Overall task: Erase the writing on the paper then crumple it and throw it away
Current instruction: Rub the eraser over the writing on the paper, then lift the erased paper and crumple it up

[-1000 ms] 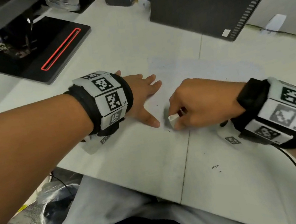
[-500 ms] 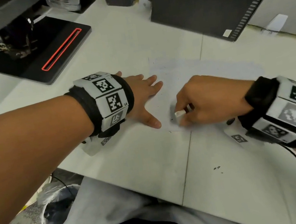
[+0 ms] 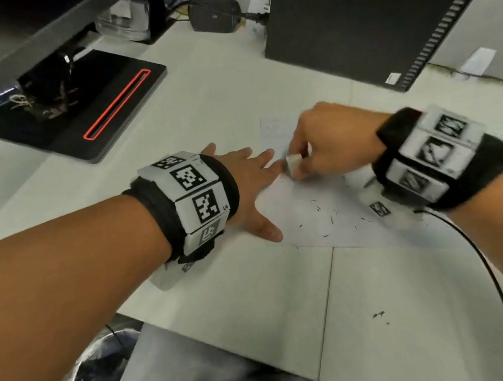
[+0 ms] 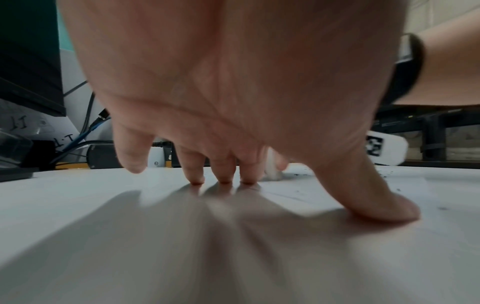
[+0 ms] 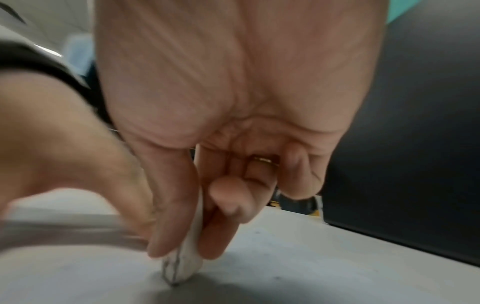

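A white sheet of paper (image 3: 322,212) lies flat on the white desk, strewn with dark eraser crumbs. My left hand (image 3: 253,186) lies spread on the sheet's left edge, fingers straight, fingertips (image 4: 223,176) and thumb pressing down. My right hand (image 3: 319,150) pinches a small white eraser (image 3: 292,162) between thumb and fingers, just right of the left fingertips. In the right wrist view the eraser's (image 5: 183,265) tip touches the paper. I see no writing under the hands.
A black computer tower (image 3: 379,8) stands at the back right, a black monitor base (image 3: 94,106) with a red slot at the back left. A bin (image 3: 101,375) with a dark liner sits on the floor, lower left. A black cable (image 3: 492,284) trails from my right wrist.
My right hand has moved the eraser up the sheet, away from me, to beside the left fingertips. Crumbs now show on the paper where it was. The left hand has stayed put.
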`<state>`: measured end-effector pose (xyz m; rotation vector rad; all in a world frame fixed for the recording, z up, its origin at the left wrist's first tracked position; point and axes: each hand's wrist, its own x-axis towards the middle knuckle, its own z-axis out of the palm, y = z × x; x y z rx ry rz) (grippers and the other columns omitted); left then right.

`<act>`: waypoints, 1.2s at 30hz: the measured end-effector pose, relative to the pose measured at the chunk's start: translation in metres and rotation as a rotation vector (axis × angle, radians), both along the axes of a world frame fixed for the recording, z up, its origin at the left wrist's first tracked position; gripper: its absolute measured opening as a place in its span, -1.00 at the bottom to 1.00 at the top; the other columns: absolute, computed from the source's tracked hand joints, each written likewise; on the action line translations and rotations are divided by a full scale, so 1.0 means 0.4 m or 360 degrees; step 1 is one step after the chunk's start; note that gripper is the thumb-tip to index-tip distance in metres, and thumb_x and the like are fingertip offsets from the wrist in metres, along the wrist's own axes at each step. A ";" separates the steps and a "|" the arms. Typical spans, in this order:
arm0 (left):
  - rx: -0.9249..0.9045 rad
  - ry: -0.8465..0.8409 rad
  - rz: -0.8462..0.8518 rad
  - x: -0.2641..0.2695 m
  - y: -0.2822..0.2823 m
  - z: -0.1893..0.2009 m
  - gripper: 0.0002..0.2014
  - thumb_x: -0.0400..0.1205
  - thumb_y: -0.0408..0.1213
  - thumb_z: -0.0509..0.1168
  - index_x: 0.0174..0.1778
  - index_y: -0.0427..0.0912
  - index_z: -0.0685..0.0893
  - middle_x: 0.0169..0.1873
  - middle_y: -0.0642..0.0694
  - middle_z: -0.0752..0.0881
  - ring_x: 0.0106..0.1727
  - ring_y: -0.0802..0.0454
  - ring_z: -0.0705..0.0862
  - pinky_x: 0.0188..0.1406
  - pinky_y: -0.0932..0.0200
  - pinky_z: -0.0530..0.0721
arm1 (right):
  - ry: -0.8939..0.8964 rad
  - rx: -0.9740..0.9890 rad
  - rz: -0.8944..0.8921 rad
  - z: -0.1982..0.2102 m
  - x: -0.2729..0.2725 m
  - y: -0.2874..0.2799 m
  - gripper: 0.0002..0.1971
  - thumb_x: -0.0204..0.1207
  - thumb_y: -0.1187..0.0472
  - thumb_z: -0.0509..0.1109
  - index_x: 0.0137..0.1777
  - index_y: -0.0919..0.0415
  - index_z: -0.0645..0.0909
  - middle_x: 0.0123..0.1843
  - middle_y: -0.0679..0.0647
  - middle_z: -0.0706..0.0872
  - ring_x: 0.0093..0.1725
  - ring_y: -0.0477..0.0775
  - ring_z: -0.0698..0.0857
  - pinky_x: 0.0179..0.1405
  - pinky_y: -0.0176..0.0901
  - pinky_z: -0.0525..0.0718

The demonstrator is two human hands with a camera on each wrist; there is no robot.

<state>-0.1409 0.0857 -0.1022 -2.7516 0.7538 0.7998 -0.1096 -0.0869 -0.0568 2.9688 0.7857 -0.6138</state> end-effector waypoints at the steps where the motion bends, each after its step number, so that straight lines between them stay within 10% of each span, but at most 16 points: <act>1: 0.0009 -0.0001 -0.0001 0.001 -0.001 0.000 0.21 0.30 0.62 0.17 0.66 0.17 -0.36 0.68 0.15 -0.30 0.72 -0.04 -0.17 0.58 -0.46 -0.09 | 0.0065 -0.0030 0.0062 -0.001 -0.031 -0.006 -0.77 0.57 0.01 0.46 -0.05 0.14 0.85 -0.18 0.06 0.87 -0.17 0.09 0.78 -0.06 0.10 0.81; 6: 0.0034 0.0005 -0.0025 0.005 -0.006 0.006 0.20 0.32 0.61 0.17 0.67 0.16 -0.36 0.68 0.15 -0.33 0.72 -0.04 -0.19 0.59 -0.43 -0.13 | 0.0337 -0.0089 0.0086 0.020 -0.065 -0.012 -0.91 0.55 0.03 0.53 -0.10 -0.02 0.84 -0.23 -0.12 0.84 -0.28 -0.17 0.70 -0.30 -0.35 0.63; 10: 0.0041 0.0010 -0.0023 0.003 -0.006 0.007 0.21 0.30 0.63 0.17 0.67 0.16 -0.35 0.69 0.15 -0.29 0.72 -0.04 -0.16 0.58 -0.44 -0.14 | 0.0142 0.0115 -0.0160 0.015 0.027 0.010 -0.92 0.49 0.05 0.60 -0.06 -0.03 0.89 -0.22 -0.12 0.84 -0.14 -0.07 0.73 -0.15 -0.19 0.69; 15: 0.0056 -0.0007 -0.0002 -0.001 -0.009 0.021 0.21 0.31 0.61 0.19 0.69 0.13 -0.31 0.69 0.13 -0.27 0.72 -0.04 -0.12 0.58 -0.42 -0.16 | 0.0447 0.0105 -0.0195 0.016 0.001 -0.036 -0.66 0.49 0.05 0.62 -0.52 -0.23 0.76 -0.50 -0.27 0.73 -0.44 -0.32 0.64 -0.33 -0.42 0.50; 19: 0.0143 -0.0034 -0.0042 -0.009 -0.027 0.055 0.12 0.37 0.57 0.18 0.72 0.08 -0.10 0.72 0.07 -0.10 0.71 -0.08 0.05 0.61 -0.40 -0.18 | 0.0288 0.0159 -0.0303 0.022 -0.058 -0.142 -0.87 0.52 -0.03 0.58 -0.20 -0.03 0.84 -0.29 -0.17 0.82 -0.26 -0.16 0.71 -0.17 -0.24 0.63; 23: 0.0105 -0.0158 -0.0008 0.021 -0.082 0.123 -0.25 0.47 0.50 0.16 0.42 0.04 0.57 0.46 0.05 0.53 0.50 -0.08 0.44 0.62 -0.37 -0.12 | 0.0162 0.0235 -0.0571 0.043 -0.127 -0.309 -0.78 0.58 -0.05 0.52 -0.22 0.04 0.78 -0.50 -0.24 0.69 -0.40 -0.07 0.62 -0.22 -0.17 0.60; 27: -0.0121 -0.0379 -0.0107 0.061 -0.175 0.198 -0.37 0.63 0.25 0.23 0.53 -0.06 0.49 0.49 -0.01 0.47 0.50 -0.08 0.44 0.46 -0.03 0.36 | -0.0052 0.0319 -0.0885 0.049 -0.193 -0.470 -0.90 0.60 0.04 0.53 -0.14 -0.01 0.80 -0.58 -0.32 0.65 -0.44 -0.03 0.59 -0.35 -0.25 0.48; 36: -0.0402 -0.0313 -0.0053 0.166 -0.347 0.165 -0.59 0.63 0.00 0.37 0.37 -0.06 0.63 0.34 -0.05 0.60 0.32 -0.08 0.59 0.33 0.04 0.54 | -0.0130 0.0478 -0.1620 -0.041 -0.255 -0.708 -0.85 0.64 0.35 0.41 0.17 0.35 0.64 -0.11 0.20 0.85 -0.26 0.11 0.71 -0.32 -0.14 0.58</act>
